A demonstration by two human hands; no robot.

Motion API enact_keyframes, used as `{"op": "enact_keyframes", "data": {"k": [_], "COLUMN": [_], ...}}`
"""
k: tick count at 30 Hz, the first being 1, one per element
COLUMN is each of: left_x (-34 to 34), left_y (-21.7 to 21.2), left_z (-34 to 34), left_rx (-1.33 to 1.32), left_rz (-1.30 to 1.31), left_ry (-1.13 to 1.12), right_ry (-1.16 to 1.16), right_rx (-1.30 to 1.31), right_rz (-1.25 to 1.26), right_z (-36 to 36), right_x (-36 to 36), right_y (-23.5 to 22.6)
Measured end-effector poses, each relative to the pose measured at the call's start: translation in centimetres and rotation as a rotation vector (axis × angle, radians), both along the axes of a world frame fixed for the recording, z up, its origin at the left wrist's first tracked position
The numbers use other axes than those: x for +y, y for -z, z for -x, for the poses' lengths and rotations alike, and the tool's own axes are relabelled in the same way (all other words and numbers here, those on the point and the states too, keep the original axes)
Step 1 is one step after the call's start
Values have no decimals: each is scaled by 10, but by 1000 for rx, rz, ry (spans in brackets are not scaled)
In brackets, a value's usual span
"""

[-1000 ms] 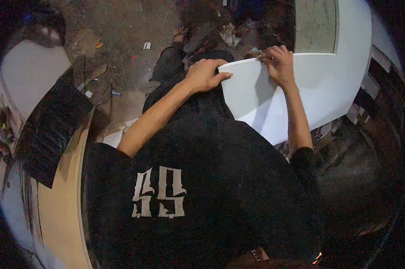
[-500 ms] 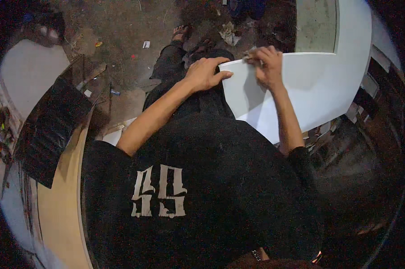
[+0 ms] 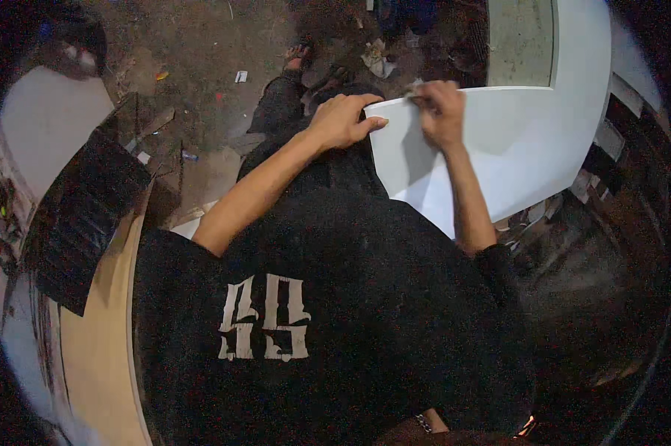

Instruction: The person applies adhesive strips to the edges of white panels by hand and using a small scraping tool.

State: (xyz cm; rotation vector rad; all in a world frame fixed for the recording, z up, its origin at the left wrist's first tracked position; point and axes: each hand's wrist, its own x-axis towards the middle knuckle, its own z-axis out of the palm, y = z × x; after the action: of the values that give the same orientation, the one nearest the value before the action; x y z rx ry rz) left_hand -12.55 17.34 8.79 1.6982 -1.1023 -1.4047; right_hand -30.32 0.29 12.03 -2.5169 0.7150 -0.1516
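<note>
A large white panel (image 3: 514, 141) with a rectangular cut-out lies across my lap and reaches away to the right. My left hand (image 3: 341, 123) grips its near left corner, the thumb on the white face and the fingers along the edge. At the panel's far edge, my right hand (image 3: 443, 115) is closed round a small crumpled greyish-brown piece (image 3: 413, 91), pressed to that edge. Its material, cloth or paper, I cannot make out, since the hand is blurred and covers most of it.
On the dirty floor beyond lie a crumpled pale scrap (image 3: 380, 58) and a small white scrap (image 3: 241, 76). To my left are a dark ridged sheet (image 3: 83, 215) and a long tan board (image 3: 101, 364). Assorted clutter (image 3: 532, 215) sits under the panel's right side.
My right hand has shifted slightly left and down along the panel's edge, blurred by motion. The left hand keeps its hold on the corner.
</note>
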Motion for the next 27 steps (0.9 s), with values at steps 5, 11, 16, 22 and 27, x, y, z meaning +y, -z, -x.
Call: {"op": "enact_keyframes", "data": {"k": [5, 11, 16, 22, 27], "left_x": [0, -1, 1, 5, 14], "left_y": [-5, -1, 0, 9, 26], "left_z": [-1, 5, 9, 11, 19], "left_rx": [-13, 27, 90, 183, 238], "left_rz": [-27, -69, -145, -122, -54], "left_ry": [-2, -32, -49, -94, -183], "right_ry": [-42, -104, -87, -54, -226], "right_rx": [96, -23, 7, -32, 39], "right_rz": [45, 25, -76, -48, -1], "right_z": [4, -22, -11, 0, -45], "right_x": [-13, 19, 8, 0, 61], "right_y": [-4, -2, -5, 0, -9]}}
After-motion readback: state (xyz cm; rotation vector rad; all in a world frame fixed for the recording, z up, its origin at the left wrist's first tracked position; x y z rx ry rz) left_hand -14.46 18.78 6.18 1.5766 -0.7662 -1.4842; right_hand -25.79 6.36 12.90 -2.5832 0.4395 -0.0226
